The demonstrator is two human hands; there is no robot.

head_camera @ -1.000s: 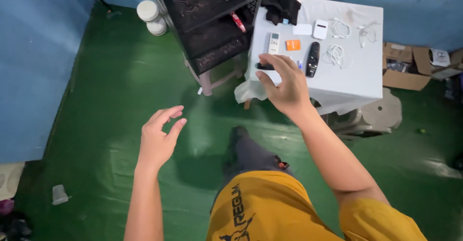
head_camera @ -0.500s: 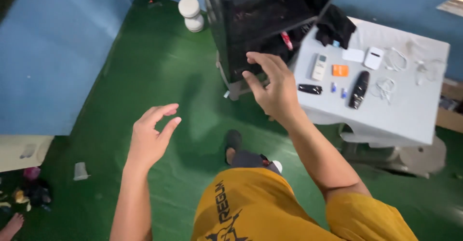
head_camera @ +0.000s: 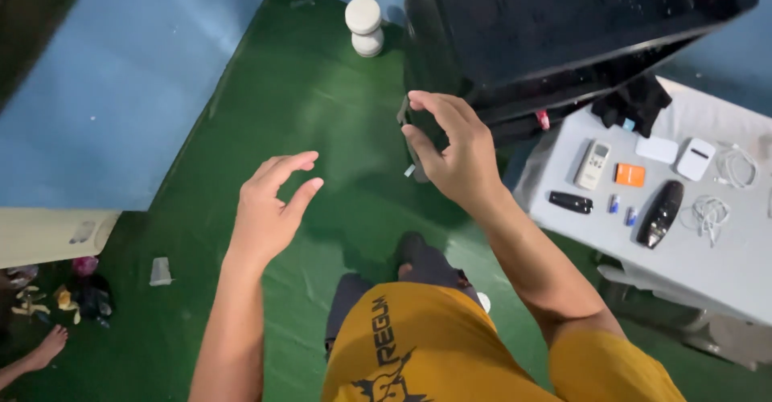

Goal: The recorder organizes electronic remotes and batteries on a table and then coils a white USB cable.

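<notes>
From the head camera, the right hand point(head_camera: 454, 149) is up by the corner of the black shelf point(head_camera: 563, 32). Its fingers are spread and bent, with nothing in them. The fingertips are right at the shelf's edge, but I cannot tell if they touch it. The left hand point(head_camera: 269, 209) hangs in the air over the green floor point(head_camera: 265, 104). Its fingers are loose and apart, and it holds nothing too.

The shelf stands just in front of the person, between the white jars point(head_camera: 364, 26) by the blue wall and the small white table point(head_camera: 724, 265). On the table lie a white remote point(head_camera: 593, 164), a black remote point(head_camera: 660, 213), an orange card point(head_camera: 630, 174) and some white cables point(head_camera: 709, 211).

To get a good hold of the shelf, I think the right hand should wrap round the corner post, and the left hand should come to the other side, so it does not tip
</notes>
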